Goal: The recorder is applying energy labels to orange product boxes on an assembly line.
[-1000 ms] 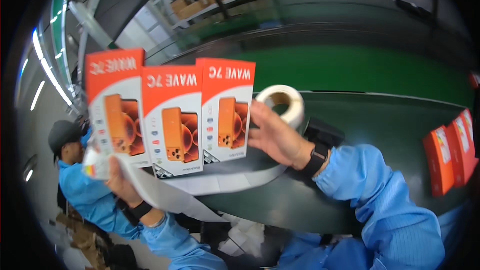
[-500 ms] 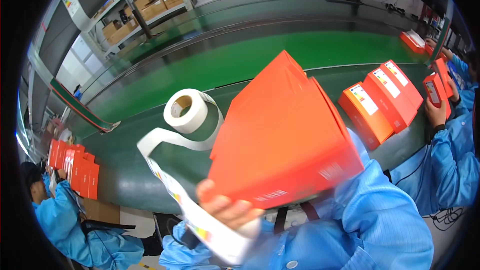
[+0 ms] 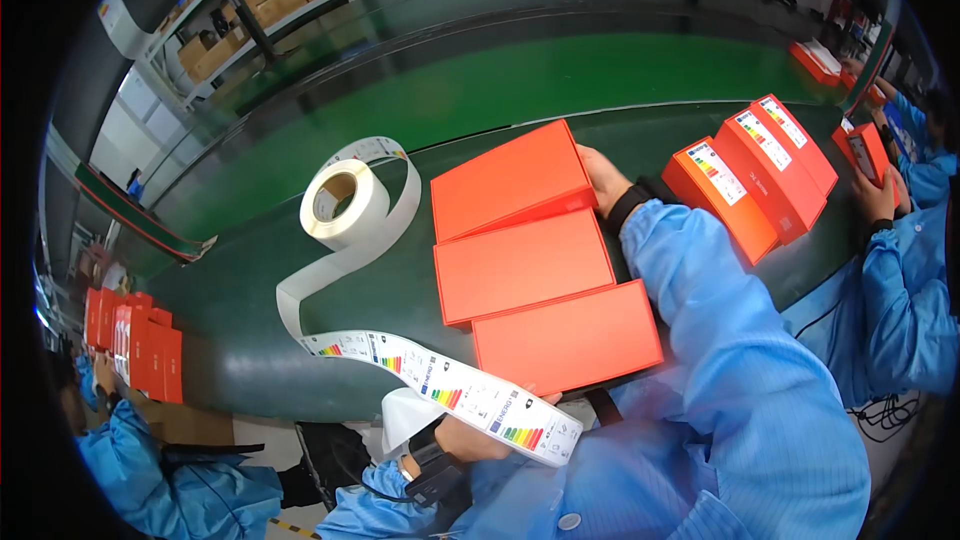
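Three red boxes (image 3: 525, 265) lay crosswise at the green table's (image 3: 235, 340) near edge, the right hand (image 3: 606, 181) nearest, against the farthest one's right end, the left hand (image 3: 472, 440) below the label strip (image 3: 460, 387), both grips hidden from me

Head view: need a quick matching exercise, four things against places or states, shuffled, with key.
Things
1. Label roll
2. Right hand
3. Left hand
4. Boxes with colour-barred labels

Places or states
A. Partly hidden by the label strip
B. Near the co-worker at the picture's right
C. White, on the green table
D. At the right end of the farthest plain-topped red box

Pairs: 1-C, 2-D, 3-A, 4-B
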